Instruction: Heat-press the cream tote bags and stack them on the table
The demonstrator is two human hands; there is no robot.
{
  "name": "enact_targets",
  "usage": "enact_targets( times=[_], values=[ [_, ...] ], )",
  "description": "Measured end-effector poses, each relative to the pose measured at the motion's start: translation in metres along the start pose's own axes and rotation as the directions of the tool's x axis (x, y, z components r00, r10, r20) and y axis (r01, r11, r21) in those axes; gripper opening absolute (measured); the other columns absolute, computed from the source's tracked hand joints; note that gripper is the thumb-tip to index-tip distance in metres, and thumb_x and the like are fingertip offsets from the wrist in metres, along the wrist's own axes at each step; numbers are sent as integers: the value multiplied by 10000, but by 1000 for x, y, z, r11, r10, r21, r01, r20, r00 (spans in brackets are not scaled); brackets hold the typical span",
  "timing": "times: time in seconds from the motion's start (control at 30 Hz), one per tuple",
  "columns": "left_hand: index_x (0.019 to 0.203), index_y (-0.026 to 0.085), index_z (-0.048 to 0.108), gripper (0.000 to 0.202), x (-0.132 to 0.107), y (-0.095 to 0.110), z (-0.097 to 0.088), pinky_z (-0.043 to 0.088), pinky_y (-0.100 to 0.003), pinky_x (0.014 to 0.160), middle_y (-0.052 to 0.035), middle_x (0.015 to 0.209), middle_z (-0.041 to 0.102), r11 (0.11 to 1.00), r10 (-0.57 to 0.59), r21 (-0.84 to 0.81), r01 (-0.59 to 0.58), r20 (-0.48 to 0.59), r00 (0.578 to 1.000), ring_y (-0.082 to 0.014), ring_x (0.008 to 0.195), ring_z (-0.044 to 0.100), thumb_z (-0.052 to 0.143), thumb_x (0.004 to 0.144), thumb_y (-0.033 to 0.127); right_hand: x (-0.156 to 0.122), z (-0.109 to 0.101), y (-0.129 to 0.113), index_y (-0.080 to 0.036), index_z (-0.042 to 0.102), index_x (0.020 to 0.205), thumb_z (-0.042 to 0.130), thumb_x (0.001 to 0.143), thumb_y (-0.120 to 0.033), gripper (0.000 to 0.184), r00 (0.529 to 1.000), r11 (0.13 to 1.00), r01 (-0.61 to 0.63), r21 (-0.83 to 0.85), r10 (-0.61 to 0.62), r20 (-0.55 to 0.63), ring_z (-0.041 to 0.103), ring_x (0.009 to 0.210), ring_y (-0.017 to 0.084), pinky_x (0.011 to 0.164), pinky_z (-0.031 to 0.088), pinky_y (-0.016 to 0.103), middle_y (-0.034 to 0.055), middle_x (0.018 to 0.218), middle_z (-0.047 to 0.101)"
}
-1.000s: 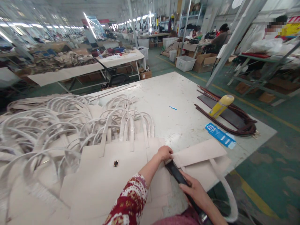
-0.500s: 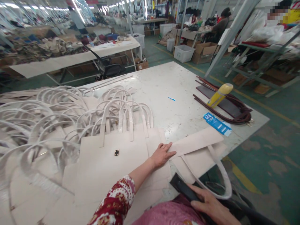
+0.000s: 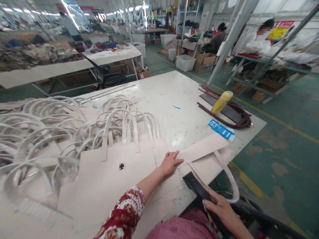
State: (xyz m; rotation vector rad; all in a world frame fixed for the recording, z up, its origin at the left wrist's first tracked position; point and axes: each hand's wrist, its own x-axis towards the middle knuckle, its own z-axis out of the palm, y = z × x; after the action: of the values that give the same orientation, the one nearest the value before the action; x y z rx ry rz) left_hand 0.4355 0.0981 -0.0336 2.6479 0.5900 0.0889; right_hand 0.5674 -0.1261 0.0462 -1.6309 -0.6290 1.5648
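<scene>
My left hand [image 3: 171,162] lies flat, fingers stretched out, on the edge of a cream bag panel [image 3: 203,149] on the white table [image 3: 174,96]. My right hand [image 3: 220,207] is wrapped round a long black tool [image 3: 196,186] held near the table's front edge, just off the panel. A cream handle loop [image 3: 228,179] hangs from the panel over the table edge. To the left lies a cream tote bag [image 3: 114,176] with a small metal clasp [image 3: 121,166], on a pile of several similar bags with looped handles [image 3: 50,132].
A yellow bottle [image 3: 221,101] lies on dark brown straps [image 3: 236,116] at the table's right side, with a blue packet [image 3: 221,129] beside them. Other tables, boxes, shelving and seated people [image 3: 216,36] fill the background. Green floor lies to the right.
My left hand opened from a pinch and now lies flat on the panel. My right hand drew the black tool back off the panel toward me. The view shifted a little.
</scene>
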Motion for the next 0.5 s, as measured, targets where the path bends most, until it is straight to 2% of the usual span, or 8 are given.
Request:
enact_targets(
  times=[0.07,0.13,0.27,0.37,0.43,0.5],
  values=[
    [1136,377,493,304,-1,1,-1,197,-422,961,-45,1345,288,1000,-8,2,8,-1,1000,-215,1152,326,337,878,345,0,5,4,-184,393,1271,568,688,-401,646,997,1000,-4,-6,5,73,446,383,88,394,400,232,1,674,597],
    [1151,366,482,311,-3,4,-3,187,-427,968,-49,1359,268,1000,-2,4,2,-3,1000,-224,1158,318,398,852,349,4,16,6,-168,401,1265,572,676,-395,653,995,1000,5,-2,-4,97,434,388,86,409,401,239,11,690,604],
    [1184,346,450,500,-5,7,-9,148,-437,988,-62,1387,215,1000,-4,-6,4,23,1000,-263,1194,273,586,710,433,16,31,-1,-174,393,1267,561,682,-415,654,998,998,66,-18,-66,-12,438,382,93,374,371,225,10,677,609],
    [1197,353,428,609,-3,7,-13,125,-439,993,-61,1396,193,1000,-14,-11,15,59,998,-281,1222,234,649,634,430,15,18,-13,-166,344,1290,546,707,-428,671,979,991,136,2,-135,-152,439,389,80,363,369,209,9,695,606],
    [1210,354,404,677,-1,6,-15,119,-441,994,-69,1398,188,1000,-8,-16,9,75,997,-283,1233,218,676,593,418,9,-2,-21,-171,273,1319,535,723,-437,703,955,990,141,24,-129,-267,447,390,81,350,377,201,-14,650,580],
    [1213,345,392,710,0,7,-17,117,-436,995,-75,1393,198,1000,-9,-14,10,88,996,-278,1235,216,687,570,408,3,-27,-28,-185,249,1323,536,719,-461,724,909,991,132,28,-109,-403,460,379,92,325,383,203,-41,591,544]
  ],
)
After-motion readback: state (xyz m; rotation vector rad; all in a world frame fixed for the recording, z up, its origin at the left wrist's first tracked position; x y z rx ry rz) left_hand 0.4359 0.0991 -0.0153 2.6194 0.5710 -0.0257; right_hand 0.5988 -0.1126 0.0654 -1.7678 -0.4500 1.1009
